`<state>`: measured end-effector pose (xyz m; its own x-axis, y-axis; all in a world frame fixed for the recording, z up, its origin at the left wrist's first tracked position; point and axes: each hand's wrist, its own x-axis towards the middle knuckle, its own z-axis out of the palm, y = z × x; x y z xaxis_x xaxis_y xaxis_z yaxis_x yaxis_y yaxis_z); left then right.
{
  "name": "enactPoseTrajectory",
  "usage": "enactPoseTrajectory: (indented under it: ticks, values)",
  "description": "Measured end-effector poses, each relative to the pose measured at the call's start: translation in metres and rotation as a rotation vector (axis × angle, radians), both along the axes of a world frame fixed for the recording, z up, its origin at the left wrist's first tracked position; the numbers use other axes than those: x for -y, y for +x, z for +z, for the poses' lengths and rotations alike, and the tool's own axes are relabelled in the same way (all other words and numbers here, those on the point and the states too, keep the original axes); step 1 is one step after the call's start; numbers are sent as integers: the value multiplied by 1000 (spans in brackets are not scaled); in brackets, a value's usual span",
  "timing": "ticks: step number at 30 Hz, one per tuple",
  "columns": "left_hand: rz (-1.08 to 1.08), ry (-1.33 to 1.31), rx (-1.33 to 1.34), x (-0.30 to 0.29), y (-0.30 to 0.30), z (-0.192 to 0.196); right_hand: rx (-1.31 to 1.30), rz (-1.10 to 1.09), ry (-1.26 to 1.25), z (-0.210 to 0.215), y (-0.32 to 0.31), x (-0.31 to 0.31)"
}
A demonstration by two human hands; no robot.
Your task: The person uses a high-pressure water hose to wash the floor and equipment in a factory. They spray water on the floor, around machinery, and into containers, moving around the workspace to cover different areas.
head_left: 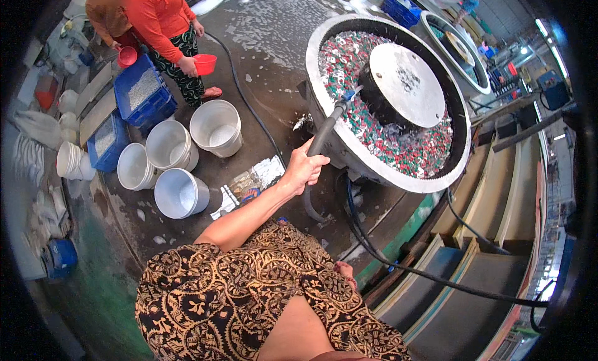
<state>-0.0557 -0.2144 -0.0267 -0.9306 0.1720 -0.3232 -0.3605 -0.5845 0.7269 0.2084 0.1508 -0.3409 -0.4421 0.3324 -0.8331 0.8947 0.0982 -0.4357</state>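
One left hand (305, 167) closes its fingers round a grey hose (326, 129) | from those fingers the hose slants up and rightward, tip over the coloured bits (346, 59) in the round tub (398, 179) | left hand nearer; right hand I can't see

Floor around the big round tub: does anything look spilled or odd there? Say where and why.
Yes: what look like white suds spread over the wet floor at the view's top, left of the tub. They seem spilled, lying loose in uneven patches; their source cannot be told.
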Motion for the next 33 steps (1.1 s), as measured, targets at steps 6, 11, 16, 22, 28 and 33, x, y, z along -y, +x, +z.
enactPoseTrajectory:
  ticks: [6, 11, 16, 22, 28, 33]
  values:
    - [50, 2, 37, 0, -15, -5, -106, -47, -52, 1, -14, 27]
    - [49, 58, 22, 16, -49, -11, -110, -45, -136, -10, -11, 45]
    - [-26, 72, 8, 66, -107, -11, -139, 33, 72, -16, -33, 84]
    - [-128, 106, 46, 124, -167, -22, -409, 231, 539, -13, -91, 165]
    - [-206, 158, 1, 173, -220, -9, -523, -127, 320, 23, -202, 259]
    - [-270, 204, 22, 207, -227, 2, -681, 315, 709, 99, -261, 332]
